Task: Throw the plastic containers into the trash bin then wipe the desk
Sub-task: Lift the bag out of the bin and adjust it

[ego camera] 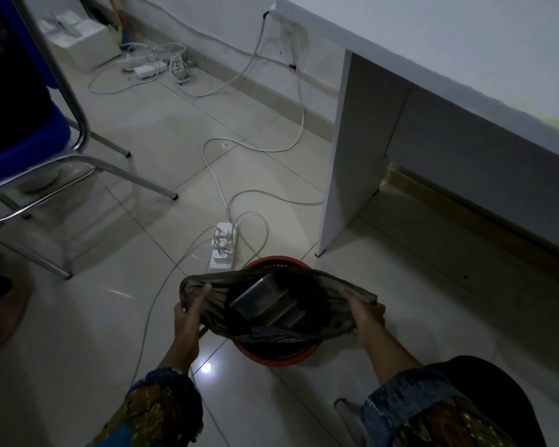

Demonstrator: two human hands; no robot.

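Left hand [188,319]: pinches the near rim of a dark bin bag [226,317], thumb over its edge.
Right hand [365,317]: grips the bag's opposite rim, fingers curled.
Plastic containers [260,300]: tilted inside the bag, between both hands.
Trash bin [271,358], red: under the bag, below both hands.
Power strip [221,250]: on the floor beyond the left hand.
Desk [433,43]: well beyond the right hand.

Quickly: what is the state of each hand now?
Left hand: grips the left rim of the dark bag.
Right hand: grips the right rim of the same bag.
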